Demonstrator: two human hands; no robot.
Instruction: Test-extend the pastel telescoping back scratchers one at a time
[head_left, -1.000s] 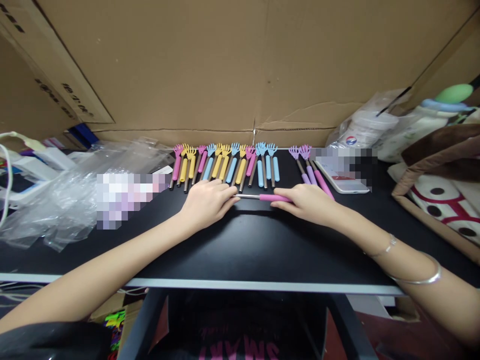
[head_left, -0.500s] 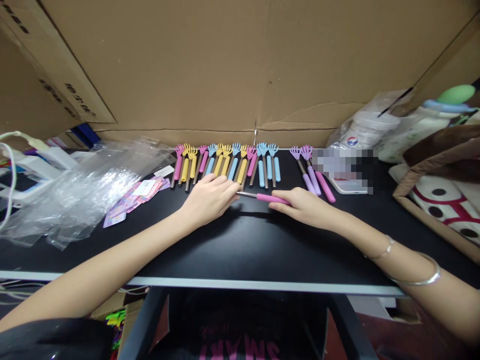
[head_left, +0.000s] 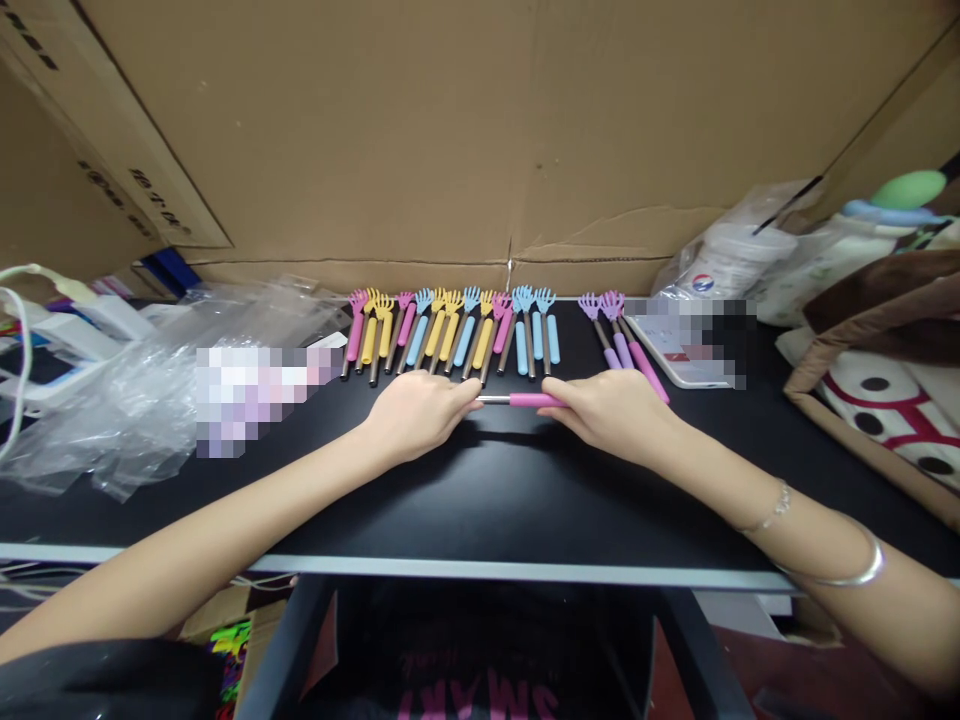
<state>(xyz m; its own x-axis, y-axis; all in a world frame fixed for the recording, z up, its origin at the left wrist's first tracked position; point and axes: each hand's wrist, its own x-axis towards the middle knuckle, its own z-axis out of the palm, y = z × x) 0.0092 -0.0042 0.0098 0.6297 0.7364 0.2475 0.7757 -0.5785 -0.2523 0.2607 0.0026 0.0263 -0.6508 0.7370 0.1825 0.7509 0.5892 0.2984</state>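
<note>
Between my hands, above the black desk, lies a pink-handled back scratcher point(head_left: 531, 400), held roughly level. My left hand point(head_left: 420, 412) is closed around its metal rod side; the claw end is hidden in that hand. The free end of the pink handle is pinched in my right hand point(head_left: 611, 412). Behind them is a row of pink, yellow and blue back scratchers point(head_left: 464, 345), claws toward the back. Just beyond my right hand are a few purple and pink ones point(head_left: 619, 345), their handles partly covered by it.
Crumpled clear plastic bags point(head_left: 150, 380) lie on the left near white devices point(head_left: 112, 322). A phone-like white-edged item point(head_left: 679, 375), partly blurred, is at right, before a bagged cup point(head_left: 739, 260). A brown-trimmed bag point(head_left: 862, 340) stands far right. Cardboard point(head_left: 375, 130) walls the back.
The back scratcher has come nearer to me and turned closer to level. Both hands shifted slightly, with less metal rod showing between them.
</note>
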